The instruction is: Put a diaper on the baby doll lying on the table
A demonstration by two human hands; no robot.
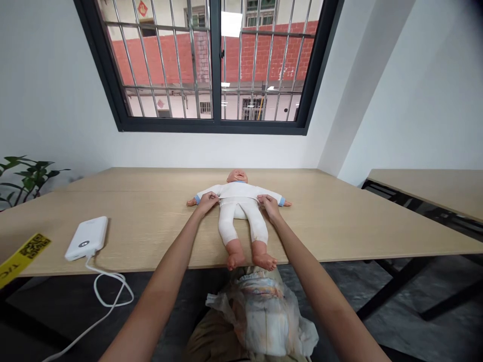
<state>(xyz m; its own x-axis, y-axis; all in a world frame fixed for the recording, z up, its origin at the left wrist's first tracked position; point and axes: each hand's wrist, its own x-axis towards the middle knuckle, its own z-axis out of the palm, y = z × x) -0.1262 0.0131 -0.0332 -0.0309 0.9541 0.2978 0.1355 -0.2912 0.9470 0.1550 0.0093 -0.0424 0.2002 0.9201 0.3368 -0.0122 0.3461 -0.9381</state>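
Note:
A baby doll (pixel 237 213) lies on its back on the table, head toward the window and feet over the front edge. It wears a white long-sleeved top (pixel 237 190) with blue cuffs and white trousers (pixel 227 223). My left hand (pixel 207 202) pinches the top's hem at the doll's left-of-view side. On the other side, my right hand (pixel 268 205) has its fingers closed on the same hem. A diaper (pixel 269 322) in a clear plastic bag rests on my lap below the table edge.
At the left of the wooden table (pixel 151 236) lies a white power bank (pixel 88 237) with a cable (pixel 109 304) hanging off the edge. A yellow tag (pixel 24 259) and a plant (pixel 28 178) are farther left. A barred window (pixel 217 123) is ahead; another table (pixel 433 191) stands right.

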